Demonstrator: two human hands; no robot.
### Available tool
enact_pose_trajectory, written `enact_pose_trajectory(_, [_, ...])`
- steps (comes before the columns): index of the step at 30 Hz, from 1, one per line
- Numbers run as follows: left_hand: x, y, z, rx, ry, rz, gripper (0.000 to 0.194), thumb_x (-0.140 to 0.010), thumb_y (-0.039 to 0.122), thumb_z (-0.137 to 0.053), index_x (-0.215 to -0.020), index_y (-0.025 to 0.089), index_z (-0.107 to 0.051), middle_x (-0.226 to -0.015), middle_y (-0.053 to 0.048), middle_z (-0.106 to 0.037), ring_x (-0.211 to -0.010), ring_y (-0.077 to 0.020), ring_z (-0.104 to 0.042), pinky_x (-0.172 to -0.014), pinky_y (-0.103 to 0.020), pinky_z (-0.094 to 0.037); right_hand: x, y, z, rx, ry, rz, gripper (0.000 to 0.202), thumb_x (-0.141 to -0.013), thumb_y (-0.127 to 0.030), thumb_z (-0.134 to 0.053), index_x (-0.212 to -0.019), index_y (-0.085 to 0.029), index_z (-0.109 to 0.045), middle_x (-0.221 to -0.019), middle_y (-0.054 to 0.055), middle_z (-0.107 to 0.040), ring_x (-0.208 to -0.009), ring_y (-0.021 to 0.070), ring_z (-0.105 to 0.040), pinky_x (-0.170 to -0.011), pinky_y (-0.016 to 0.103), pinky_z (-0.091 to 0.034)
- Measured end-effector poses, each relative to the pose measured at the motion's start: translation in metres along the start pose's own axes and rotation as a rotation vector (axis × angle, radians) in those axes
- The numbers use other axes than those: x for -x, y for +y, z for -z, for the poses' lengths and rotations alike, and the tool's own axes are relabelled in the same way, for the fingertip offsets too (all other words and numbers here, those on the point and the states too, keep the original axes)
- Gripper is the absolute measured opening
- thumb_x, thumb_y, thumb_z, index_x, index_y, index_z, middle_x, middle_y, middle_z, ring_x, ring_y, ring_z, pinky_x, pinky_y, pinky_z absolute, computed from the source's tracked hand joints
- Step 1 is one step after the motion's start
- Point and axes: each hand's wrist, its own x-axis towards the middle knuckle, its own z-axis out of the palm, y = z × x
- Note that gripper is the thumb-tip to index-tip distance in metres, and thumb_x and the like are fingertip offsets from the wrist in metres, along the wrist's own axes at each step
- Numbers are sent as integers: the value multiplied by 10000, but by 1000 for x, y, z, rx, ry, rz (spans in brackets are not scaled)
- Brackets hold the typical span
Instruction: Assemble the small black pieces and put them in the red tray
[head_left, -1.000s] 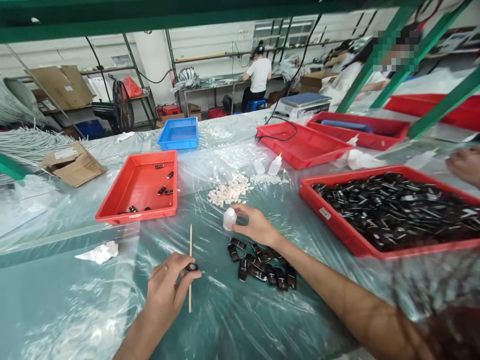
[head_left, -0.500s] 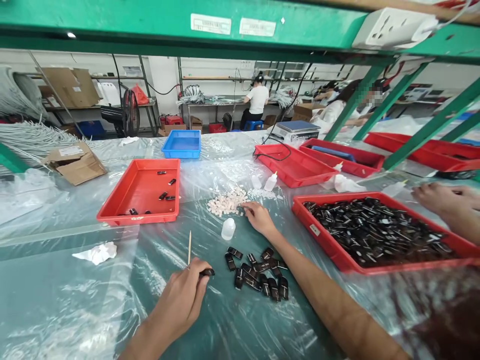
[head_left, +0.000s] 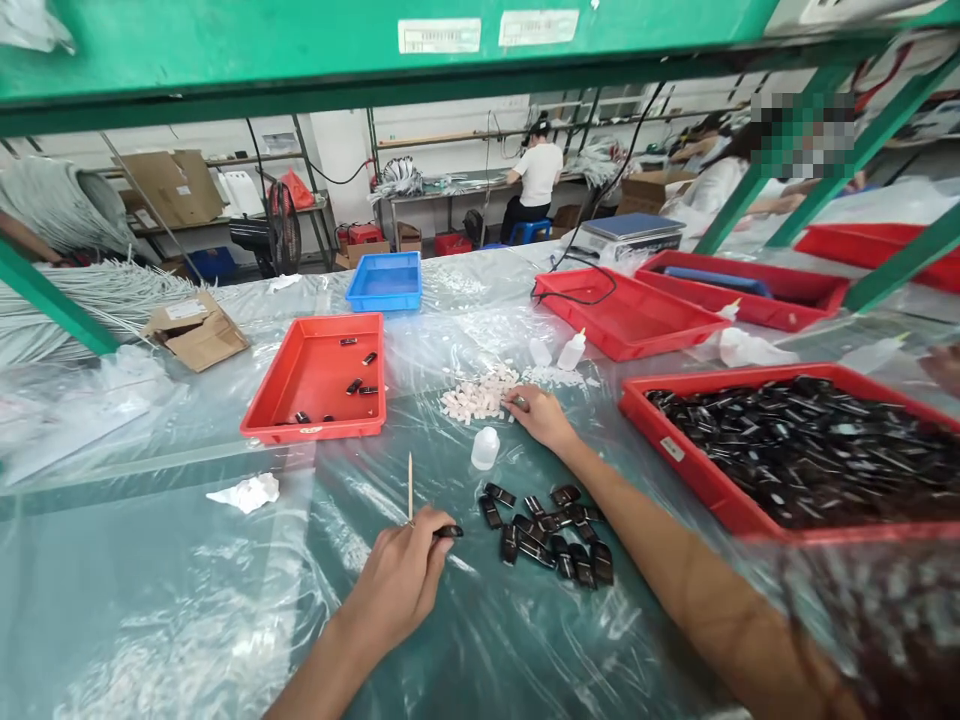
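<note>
My left hand (head_left: 401, 570) is closed on a small black plastic part (head_left: 448, 532), whose tip shows past the fingers. Just beyond the knuckles a pointed wooden stick (head_left: 410, 485) shows; whether my hand touches it I cannot tell. At the right edge of a pile of small whitish blocks (head_left: 476, 395), my right hand (head_left: 541, 415) has its fingertips pinched together; what is between them is too small to make out. Several black plastic parts (head_left: 536, 540) lie loosely grouped between my arms. A small translucent white bottle (head_left: 485, 449) stands close in front of the pile.
Left stands a red tray (head_left: 259, 428) with several black parts. A fuller red tray (head_left: 652, 455) is at right, with a co-worker's blurred hand (head_left: 941, 365) beyond. Crumpled tissue (head_left: 251, 493), a dropper bottle (head_left: 572, 350) and a blue tray (head_left: 384, 300) are around. A green beam (head_left: 300, 50) crosses overhead.
The view has shifted, so the table appears farther right. My right fingers have drawn together at the pile's edge. My left hand keeps the black part. The co-worker's hand has moved mostly out of view.
</note>
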Motion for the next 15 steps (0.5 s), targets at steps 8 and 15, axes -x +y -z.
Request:
enact_pose_trajectory(8, [0,-1,5,127,38,96,236,-1136,367,-413,-1271,338,-604,-929,11,-789,-644,-201,-706,-670,-349,-599,35,-58,32,-191,163,110,262,-995,-443,-651,-984,-201,-752,-968,98,-767,-736,178,-634,-707,329,-572])
enact_pose_trajectory(15, [-1,7,12,164,24,151,230,-1137,384,-420,-1231,322,-621,-902,33,-778,-657,-180,-680,-706,-335,-571,132,-169,28,-556,-189,325,81,-992,-413,-716,-981,-411,-796,-921,-10,-783,-690,187,-716,-590,327,-614])
